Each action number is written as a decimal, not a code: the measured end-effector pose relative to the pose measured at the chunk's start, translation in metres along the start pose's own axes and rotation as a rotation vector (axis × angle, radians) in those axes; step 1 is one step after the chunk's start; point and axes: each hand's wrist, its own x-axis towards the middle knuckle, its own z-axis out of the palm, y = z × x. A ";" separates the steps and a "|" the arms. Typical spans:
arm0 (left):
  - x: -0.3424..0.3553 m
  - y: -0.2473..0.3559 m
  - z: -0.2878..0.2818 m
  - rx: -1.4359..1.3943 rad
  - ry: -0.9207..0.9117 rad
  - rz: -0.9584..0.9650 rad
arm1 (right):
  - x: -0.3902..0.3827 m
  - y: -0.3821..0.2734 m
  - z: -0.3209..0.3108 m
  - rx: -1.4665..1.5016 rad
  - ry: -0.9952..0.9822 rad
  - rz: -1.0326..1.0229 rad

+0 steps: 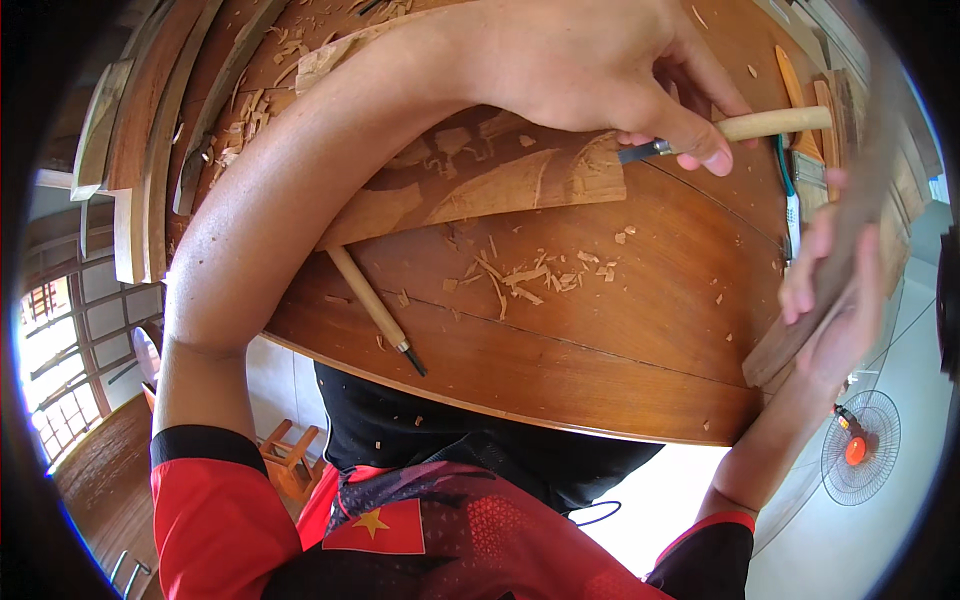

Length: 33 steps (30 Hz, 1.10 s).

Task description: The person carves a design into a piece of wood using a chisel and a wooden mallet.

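My left hand [640,85] reaches across the table and pinches a wood carving chisel [775,123] near the base of its pale wooden handle. The chisel's metal blade meets the right end of a curved wooden piece [480,195], whose surface is partly carved. My left forearm covers some of that piece. At the right, my right hand [838,300] grips a long brown wooden bar [850,225], tilted and smeared by motion; it is apart from the chisel handle. Another chisel [370,295] lies on the table, its handle end at the wooden piece's lower edge.
Wood shavings [530,275] are scattered over the brown table [560,360]. A flat brush [808,165] and a green-handled tool [785,170] lie near the right edge. Several long wooden strips [140,130] are at the left. A fan [858,450] stands beyond the table's right side.
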 end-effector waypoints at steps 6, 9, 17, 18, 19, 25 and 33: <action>-0.007 0.030 -0.011 -0.137 -0.063 -0.108 | 0.001 0.003 -0.001 0.129 -0.025 -0.067; -0.014 0.025 -0.005 0.162 0.028 -0.028 | 0.001 0.006 0.011 -0.213 0.000 0.106; -0.010 0.023 0.005 0.097 0.046 -0.154 | 0.001 0.001 0.016 -0.177 -0.013 0.161; -0.010 0.026 0.001 0.095 0.045 -0.146 | 0.002 0.001 0.010 -0.182 -0.007 0.159; -0.009 0.028 -0.003 0.133 0.004 -0.050 | 0.003 0.002 0.000 -0.011 0.014 0.067; -0.003 0.004 0.007 0.165 0.058 -0.171 | 0.002 0.003 0.008 -0.053 0.068 0.149; 0.001 0.004 0.010 0.163 0.052 -0.221 | 0.002 0.002 0.002 0.123 0.099 0.045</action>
